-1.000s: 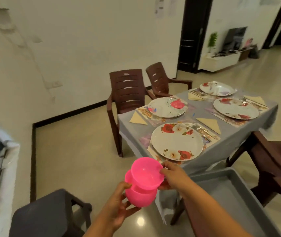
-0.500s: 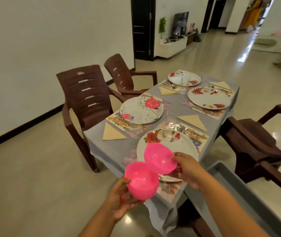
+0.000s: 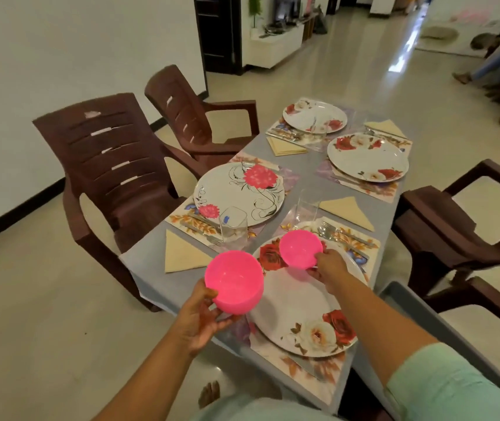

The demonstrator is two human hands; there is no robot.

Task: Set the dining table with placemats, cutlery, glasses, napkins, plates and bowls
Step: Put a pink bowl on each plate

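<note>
While we stand at the near short end of the dining table (image 3: 151, 262), its grey cloth edge runs from the near left corner away toward the far plates, and open floor (image 3: 60, 314) lies to the left of that edge. Two brown plastic chairs (image 3: 115, 165) stand along the left side, a third brown chair (image 3: 461, 226) stands close to the right side, and a grey tray (image 3: 443, 326) sits just beside the near right edge. Four floral plates rest on floral placemats, each with a folded cream napkin (image 3: 182, 253) near it. Between the near plate (image 3: 300, 308) and the left-hand plate (image 3: 239, 194) stand two clear glasses (image 3: 233, 226), leaving only a narrow gap on the cloth. Cutlery (image 3: 333, 235) lies on the placemat right of the near plate. Our left hand (image 3: 200, 317) cups one pink bowl (image 3: 234, 282) from below, fingers curled round its base, and holds it in the air over the near left table edge. Our right hand (image 3: 329, 267) pinches the rim of a second pink bowl (image 3: 301, 249) over the far part of the near plate; we cannot tell whether this bowl touches the plate. Both bowls are upright and apart from each other.
</note>
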